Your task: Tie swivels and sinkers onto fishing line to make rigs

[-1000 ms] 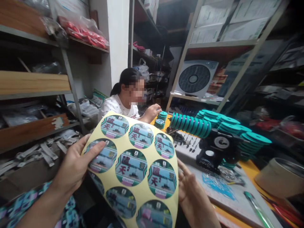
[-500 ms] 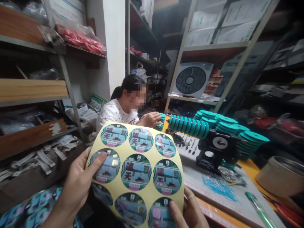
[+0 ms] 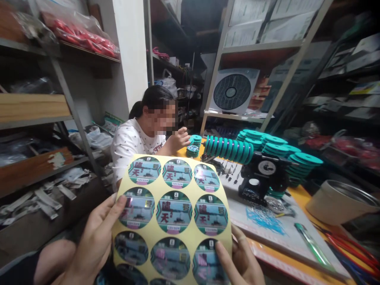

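Note:
A yellow-backed sheet of round stickers [image 3: 156, 188] is held up before me, printed with rows of dark green and blue labels. My left hand [image 3: 96, 233] grips its left edge, thumb on the front beside a middle-row label and the other fingers behind. At the lower right edge my right hand [image 3: 242, 257] is closed on the same sheet, one finger lying over a label on the front. The sheet bows slightly, and its lower end runs out of the frame.
A co-worker [image 3: 133, 136] sits across, hands raised near a small stack of spools [image 3: 192, 145]. To the right, teal spools line a black winding machine [image 3: 261, 178], with stacked teal spools [image 3: 305, 158] behind. A green-capped tool [image 3: 314, 245], a round tub [image 3: 341, 204] and a box fan [image 3: 232, 91] also show.
My view has shifted, so the surroundings sit further left and slightly higher. The sheet stands a little flatter, showing more of its lower labels. Both hands keep their hold.

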Available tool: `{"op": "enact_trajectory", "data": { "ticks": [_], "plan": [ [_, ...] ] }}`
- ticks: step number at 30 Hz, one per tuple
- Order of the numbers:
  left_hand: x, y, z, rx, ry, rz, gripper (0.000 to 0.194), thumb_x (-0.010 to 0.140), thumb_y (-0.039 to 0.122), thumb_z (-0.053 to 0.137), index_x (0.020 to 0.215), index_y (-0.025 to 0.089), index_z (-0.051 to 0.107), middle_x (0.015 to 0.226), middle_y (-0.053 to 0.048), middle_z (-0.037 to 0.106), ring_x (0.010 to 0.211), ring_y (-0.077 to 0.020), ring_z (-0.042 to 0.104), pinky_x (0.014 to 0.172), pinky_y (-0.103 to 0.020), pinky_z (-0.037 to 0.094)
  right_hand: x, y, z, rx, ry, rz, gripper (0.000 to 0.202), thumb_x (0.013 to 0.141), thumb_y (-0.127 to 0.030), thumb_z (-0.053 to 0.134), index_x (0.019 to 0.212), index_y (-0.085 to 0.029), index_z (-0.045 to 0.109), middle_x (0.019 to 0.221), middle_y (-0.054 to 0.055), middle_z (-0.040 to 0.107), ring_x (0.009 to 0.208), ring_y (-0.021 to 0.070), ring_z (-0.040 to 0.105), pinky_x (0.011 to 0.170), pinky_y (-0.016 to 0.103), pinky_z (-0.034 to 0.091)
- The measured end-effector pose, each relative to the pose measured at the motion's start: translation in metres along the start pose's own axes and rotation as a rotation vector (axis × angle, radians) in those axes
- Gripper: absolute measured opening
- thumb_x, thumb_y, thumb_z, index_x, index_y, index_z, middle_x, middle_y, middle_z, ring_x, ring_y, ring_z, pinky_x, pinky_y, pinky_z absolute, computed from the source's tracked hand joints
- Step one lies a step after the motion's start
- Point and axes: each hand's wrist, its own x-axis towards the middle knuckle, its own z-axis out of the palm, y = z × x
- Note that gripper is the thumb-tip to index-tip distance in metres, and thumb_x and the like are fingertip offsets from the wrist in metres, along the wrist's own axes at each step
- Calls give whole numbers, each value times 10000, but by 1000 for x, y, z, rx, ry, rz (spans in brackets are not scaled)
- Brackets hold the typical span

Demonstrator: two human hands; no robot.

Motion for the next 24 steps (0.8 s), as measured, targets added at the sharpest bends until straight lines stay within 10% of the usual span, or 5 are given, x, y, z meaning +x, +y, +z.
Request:
{"op": "enact_trajectory", "data": {
  "ticks": [8, 24],
  "plan": [
    [-5, -13, -14, -19, -114, -126, 551, 677, 396, 880, 1163, 208, 698, 998, -90, 802, 897, -303, 767, 709, -307, 641, 0, 0, 1, 80, 84, 124, 708, 791, -465, 801, 1411, -308, 498, 1231, 95, 726, 1064, 302, 716, 971, 433, 555],
    [-18, -23, -16, -46, 132, -52, 414, 561, 359, 934, 900, 246, 725, 855, 8, 807, 777, -232, 766, 639, -246, 631, -1, 6, -5, -36, 42, -42, 533, 857, -443, 748, 1329, -241, 605, 1164, 112, 752, 1064, 286, 716, 930, 380, 574]
  ]
}}
